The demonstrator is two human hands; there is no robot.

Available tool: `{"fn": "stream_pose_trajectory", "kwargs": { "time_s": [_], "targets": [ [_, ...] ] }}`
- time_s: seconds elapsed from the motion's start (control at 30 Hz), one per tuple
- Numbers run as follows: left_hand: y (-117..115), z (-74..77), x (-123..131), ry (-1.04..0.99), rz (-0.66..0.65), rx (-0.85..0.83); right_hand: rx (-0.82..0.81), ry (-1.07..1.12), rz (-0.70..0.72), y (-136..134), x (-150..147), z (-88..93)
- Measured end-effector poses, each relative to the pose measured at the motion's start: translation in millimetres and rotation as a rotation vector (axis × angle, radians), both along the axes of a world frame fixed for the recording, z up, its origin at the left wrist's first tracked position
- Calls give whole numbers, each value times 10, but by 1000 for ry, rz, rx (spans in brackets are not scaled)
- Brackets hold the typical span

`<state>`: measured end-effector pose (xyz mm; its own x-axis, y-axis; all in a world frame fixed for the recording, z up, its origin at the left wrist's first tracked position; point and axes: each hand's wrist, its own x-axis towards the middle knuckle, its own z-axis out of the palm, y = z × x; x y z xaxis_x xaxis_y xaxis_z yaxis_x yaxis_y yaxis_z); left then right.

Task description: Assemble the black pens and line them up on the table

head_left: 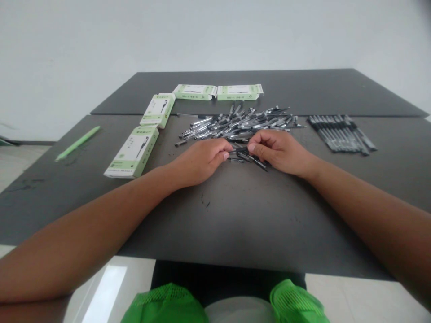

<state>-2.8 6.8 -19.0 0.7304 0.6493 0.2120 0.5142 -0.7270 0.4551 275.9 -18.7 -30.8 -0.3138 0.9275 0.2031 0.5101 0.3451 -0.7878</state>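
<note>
A black pen (pixel 239 150) spans the gap between my two hands, lying roughly level just in front of the pile. My left hand (pixel 207 159) pinches its left end between thumb and forefinger. The other end sits in the closed fingertips of my right hand (pixel 278 151). Behind both hands spreads a loose heap of clear and black pens (pixel 240 122), pointing in many directions. Several more pens (pixel 254 160) lie under and beside my right fingers. My palms hide part of the heap's near edge.
Two white-and-green pen boxes (pixel 134 150) (pixel 157 110) stand at the left, with two more boxes (pixel 195 92) (pixel 239 92) at the back. A row of pens (pixel 340 132) lies side by side at the right. A green pen (pixel 79 142) rests far left on the dark table (pixel 222 224).
</note>
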Motion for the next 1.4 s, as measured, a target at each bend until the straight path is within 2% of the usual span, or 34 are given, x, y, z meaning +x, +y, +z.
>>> {"fn": "stream_pose_trajectory", "kwargs": {
  "time_s": [1.13,1.4],
  "targets": [
    [-10,16,-1,6,5,-12,2,-17,-19,-19,-13,31],
    [17,-13,-15,9,1,-7,-60,100,3,1,-13,-16]
  ]
}}
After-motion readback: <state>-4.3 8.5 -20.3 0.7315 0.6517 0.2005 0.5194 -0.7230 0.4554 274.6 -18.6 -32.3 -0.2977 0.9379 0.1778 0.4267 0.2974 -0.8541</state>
